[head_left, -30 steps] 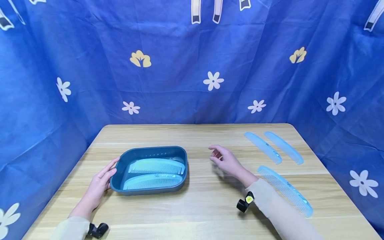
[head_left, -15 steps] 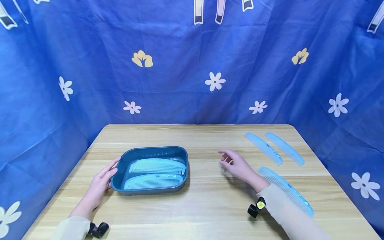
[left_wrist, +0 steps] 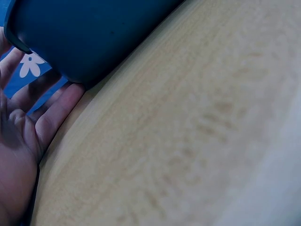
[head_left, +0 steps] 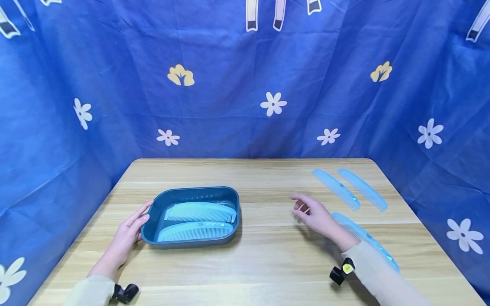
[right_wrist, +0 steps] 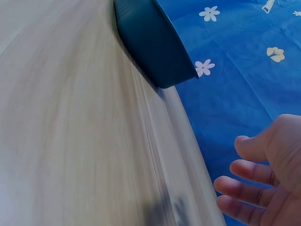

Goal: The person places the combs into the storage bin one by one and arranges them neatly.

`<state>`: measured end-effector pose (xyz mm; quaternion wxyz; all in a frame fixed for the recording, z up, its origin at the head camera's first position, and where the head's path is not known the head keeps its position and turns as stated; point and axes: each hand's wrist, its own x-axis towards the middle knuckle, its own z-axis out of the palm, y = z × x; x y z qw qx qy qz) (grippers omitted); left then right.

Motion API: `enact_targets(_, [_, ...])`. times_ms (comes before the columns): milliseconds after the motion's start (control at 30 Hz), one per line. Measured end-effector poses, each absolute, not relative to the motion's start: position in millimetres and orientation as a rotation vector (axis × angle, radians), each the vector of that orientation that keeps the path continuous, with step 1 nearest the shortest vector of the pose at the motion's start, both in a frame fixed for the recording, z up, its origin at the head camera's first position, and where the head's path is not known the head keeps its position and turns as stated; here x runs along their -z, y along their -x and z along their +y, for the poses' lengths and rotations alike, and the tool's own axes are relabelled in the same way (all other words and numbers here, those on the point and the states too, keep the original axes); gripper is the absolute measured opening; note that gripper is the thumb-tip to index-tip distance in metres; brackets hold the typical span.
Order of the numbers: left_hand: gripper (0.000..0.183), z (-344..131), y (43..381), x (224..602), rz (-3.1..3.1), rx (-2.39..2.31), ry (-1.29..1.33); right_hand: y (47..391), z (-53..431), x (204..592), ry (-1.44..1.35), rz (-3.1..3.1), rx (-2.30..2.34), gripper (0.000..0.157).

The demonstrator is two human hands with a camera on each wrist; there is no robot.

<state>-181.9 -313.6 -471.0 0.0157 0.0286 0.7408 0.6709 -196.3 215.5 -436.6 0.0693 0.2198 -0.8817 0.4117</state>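
My left hand (head_left: 126, 238) holds the left end of a dark teal plastic basket (head_left: 191, 244), with fingertips over its rim and other fingers against the outer wall in the left wrist view. Inside lie two light blue combs, a rear comb (head_left: 200, 210) and a front comb (head_left: 195, 230), side by side. My right hand (head_left: 315, 214) hovers above the table right of the basket, its fingers loosely curled around nothing. Beside that arm lies another blue comb (head_left: 377, 246), partly covered by the forearm and sleeve. The right wrist view shows the basket wall (right_wrist: 155, 47) beyond the hand.
Two more light blue combs, a left one (head_left: 337, 189) and a right one (head_left: 363, 189), lie at the table's back right. The wood-grain table (head_left: 260, 263) is enclosed by a blue patterned curtain (head_left: 229, 119) at the back and sides.
My right hand has moved away from the basket, to the right and slightly nearer me, covering more of the closest loose comb. My left hand and the basket stay in place.
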Motion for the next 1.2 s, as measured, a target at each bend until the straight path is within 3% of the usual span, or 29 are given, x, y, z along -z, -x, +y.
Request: enact_targets(1200, [0.048, -313.5, 182.5, 472.6, 2.280, -2.115, -0.150, 150.9, 311.3, 447.1, -0.367, -2.602, -1.067, 0.036])
